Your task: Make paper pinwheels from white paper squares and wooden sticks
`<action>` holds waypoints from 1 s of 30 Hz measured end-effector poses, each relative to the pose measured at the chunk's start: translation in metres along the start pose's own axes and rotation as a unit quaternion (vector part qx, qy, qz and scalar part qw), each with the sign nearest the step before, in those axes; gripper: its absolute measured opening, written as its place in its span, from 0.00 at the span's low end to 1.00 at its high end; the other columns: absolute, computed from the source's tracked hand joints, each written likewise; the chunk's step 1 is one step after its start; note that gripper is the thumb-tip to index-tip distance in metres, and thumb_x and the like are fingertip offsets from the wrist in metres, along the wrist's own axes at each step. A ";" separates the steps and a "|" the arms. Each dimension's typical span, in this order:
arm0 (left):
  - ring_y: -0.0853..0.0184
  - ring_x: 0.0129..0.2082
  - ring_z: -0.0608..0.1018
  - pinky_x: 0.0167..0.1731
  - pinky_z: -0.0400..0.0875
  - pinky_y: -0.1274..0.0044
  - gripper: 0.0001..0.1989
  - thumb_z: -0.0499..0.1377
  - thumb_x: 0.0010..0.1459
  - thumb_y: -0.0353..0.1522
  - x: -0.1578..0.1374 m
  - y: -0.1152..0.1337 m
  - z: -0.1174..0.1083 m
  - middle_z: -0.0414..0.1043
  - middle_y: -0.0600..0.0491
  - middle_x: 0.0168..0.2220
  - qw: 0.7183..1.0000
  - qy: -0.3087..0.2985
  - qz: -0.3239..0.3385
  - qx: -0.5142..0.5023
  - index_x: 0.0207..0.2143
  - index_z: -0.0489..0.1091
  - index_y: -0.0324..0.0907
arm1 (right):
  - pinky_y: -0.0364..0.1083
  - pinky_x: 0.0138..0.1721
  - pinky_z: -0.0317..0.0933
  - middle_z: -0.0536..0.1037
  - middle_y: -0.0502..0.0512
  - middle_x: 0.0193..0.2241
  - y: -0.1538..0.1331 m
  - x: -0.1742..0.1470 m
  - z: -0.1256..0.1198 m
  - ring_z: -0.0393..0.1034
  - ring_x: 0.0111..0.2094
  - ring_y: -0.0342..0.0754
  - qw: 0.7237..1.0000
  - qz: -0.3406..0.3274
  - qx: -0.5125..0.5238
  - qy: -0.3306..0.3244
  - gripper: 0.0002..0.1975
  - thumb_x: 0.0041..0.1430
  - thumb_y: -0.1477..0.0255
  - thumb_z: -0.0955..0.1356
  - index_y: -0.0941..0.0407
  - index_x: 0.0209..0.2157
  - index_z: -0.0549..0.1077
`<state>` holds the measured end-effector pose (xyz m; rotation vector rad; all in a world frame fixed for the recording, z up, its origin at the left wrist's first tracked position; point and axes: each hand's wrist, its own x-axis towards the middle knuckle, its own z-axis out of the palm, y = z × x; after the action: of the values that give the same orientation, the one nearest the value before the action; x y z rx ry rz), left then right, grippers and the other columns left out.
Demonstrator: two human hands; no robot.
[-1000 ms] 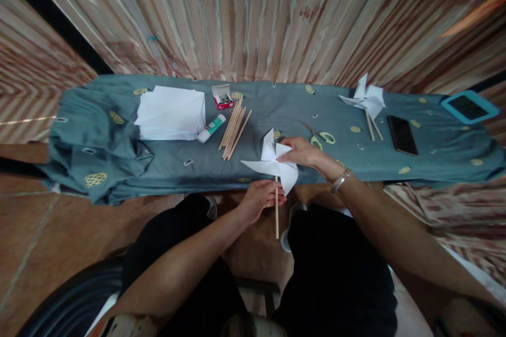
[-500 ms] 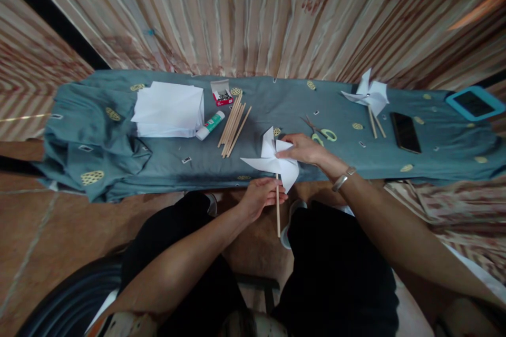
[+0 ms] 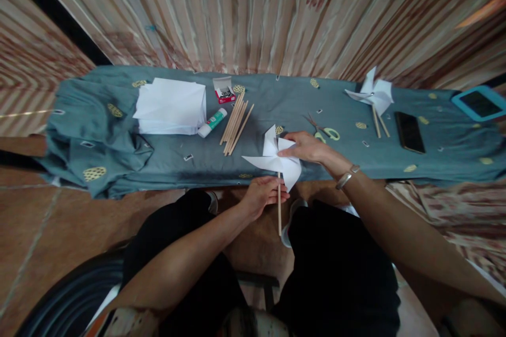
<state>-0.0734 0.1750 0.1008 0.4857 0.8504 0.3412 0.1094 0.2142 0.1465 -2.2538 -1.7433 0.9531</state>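
Observation:
A white paper pinwheel (image 3: pixel 290 169) is held over the near edge of the cloth-covered table. Its wooden stick (image 3: pixel 279 216) points down toward my lap. My left hand (image 3: pixel 261 195) is closed around the upper part of that stick, just under the blades. My right hand (image 3: pixel 304 146) grips the pinwheel near its centre, with fingertips on the paper; the centre itself is partly covered by them. Just beyond my right hand lie scissors (image 3: pixel 330 133) with light green handles. To the left rests a bundle of wooden sticks (image 3: pixel 236 125).
A paper stack (image 3: pixel 172 108), a glue stick (image 3: pixel 212 122) and an open red box of small metal pieces (image 3: pixel 225 96) sit left on the table. Rightward are a finished-looking pinwheel (image 3: pixel 379 97), a phone (image 3: pixel 410 132) and a blue-framed tablet (image 3: pixel 479 103). A curtain (image 3: pixel 237 16) hangs behind.
The view has shifted slightly, so everything on the table appears a little higher and to the right. Both hands keep the same hold on the pinwheel.

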 end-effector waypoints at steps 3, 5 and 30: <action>0.68 0.22 0.78 0.31 0.72 0.74 0.06 0.64 0.53 0.30 0.001 0.000 0.000 0.75 0.49 0.24 1.000 -0.002 -0.002 0.000 0.27 0.72 0.35 | 0.40 0.27 0.59 0.78 0.52 0.29 0.003 0.002 0.001 0.70 0.29 0.45 1.000 -0.005 0.003 -0.002 0.11 0.49 0.69 0.72 0.60 0.35 0.77; 0.68 0.22 0.78 0.31 0.72 0.74 0.06 0.64 0.53 0.30 0.001 -0.001 0.000 0.75 0.49 0.24 1.000 0.000 -0.001 0.000 0.27 0.73 0.35 | 0.40 0.27 0.59 0.78 0.53 0.29 0.005 0.003 0.002 0.70 0.30 0.46 1.000 -0.007 0.001 -0.001 0.11 0.48 0.69 0.72 0.60 0.35 0.76; 0.70 0.20 0.77 0.28 0.71 0.77 0.10 0.54 0.61 0.24 -0.006 0.007 0.008 0.74 0.51 0.22 0.999 0.025 -0.021 0.012 0.27 0.71 0.34 | 0.41 0.25 0.57 0.76 0.51 0.25 0.005 0.004 0.003 0.68 0.27 0.45 1.000 -0.012 0.012 0.000 0.13 0.46 0.65 0.73 0.59 0.32 0.76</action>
<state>-0.0715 0.1758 0.1123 0.4831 0.9134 0.3064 0.1127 0.2150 0.1400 -2.2131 -1.7461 0.9645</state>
